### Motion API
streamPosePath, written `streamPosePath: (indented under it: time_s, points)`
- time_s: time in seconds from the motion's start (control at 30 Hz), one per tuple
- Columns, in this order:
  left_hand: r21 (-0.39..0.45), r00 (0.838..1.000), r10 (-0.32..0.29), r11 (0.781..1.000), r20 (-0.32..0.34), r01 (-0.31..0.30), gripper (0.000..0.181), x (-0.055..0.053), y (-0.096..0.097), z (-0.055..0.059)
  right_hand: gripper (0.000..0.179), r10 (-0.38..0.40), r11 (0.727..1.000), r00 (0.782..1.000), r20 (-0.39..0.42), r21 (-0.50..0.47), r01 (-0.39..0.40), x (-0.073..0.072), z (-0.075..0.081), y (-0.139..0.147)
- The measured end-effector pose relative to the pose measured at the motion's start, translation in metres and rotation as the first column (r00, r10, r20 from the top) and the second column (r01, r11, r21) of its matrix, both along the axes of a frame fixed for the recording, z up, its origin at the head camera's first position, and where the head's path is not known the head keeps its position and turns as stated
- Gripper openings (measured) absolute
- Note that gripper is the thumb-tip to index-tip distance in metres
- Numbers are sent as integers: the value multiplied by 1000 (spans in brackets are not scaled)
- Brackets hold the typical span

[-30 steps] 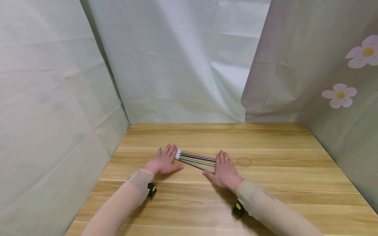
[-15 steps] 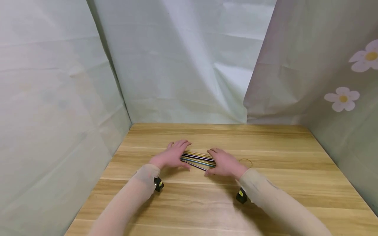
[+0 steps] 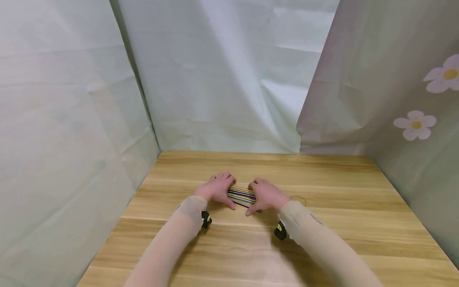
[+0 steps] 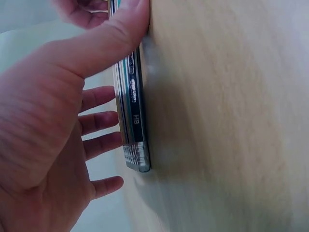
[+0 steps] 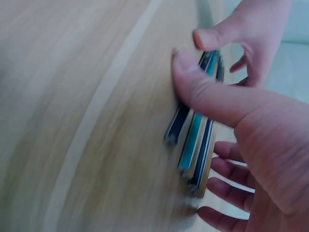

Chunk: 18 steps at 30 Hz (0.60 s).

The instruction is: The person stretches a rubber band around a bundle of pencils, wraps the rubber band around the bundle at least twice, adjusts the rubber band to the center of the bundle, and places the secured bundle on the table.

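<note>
A row of several pencils [image 3: 242, 195] lies on the table between the two hands, in black, teal and yellow. The left hand [image 3: 218, 189] spans them, thumb along the near side and fingers at the far side. In the left wrist view, a dark pencil [image 4: 135, 118] marked HB lies outermost, near pale ribbed ends. The right hand [image 3: 268, 197] holds the row toward its other end. Its thumb [image 5: 193, 79] presses the near dark pencil [image 5: 176, 123] in the right wrist view, which slants slightly apart from the others; its fingertips are by the far side.
A thin tan loop like a rubber band [image 3: 304, 200] lies right of the right hand, partly hidden by the wrist. The wooden table [image 3: 244, 247] meets pale cloth walls [image 3: 215, 99] at the back and sides. Small black cameras [image 3: 280, 231] hang under the wrists.
Both hands were laid flat at the pencils' ends; the left has moved right and both have arched over the row, thumbs near, fingers far. The pale ends are now hidden in the head view.
</note>
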State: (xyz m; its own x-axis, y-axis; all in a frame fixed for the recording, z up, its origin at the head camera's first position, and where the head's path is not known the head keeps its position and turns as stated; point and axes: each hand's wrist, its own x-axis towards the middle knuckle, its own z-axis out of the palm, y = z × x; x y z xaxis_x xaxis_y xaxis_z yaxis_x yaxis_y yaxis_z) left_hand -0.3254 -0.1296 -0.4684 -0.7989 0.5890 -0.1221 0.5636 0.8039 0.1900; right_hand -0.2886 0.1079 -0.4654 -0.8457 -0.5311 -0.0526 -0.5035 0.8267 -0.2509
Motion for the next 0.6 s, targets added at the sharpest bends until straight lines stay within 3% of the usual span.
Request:
streamPosePath:
  time_s: [0.27,0.6]
  points:
    - [-18,997,63,998,-36,-63,97,0,10,3,90,-82,997,996,27,12,82,-7,4,-5]
    - [14,997,71,997,-27,-71,89,9,1,-1,69,-54,998,998,35,-20,55,-10,1,-8]
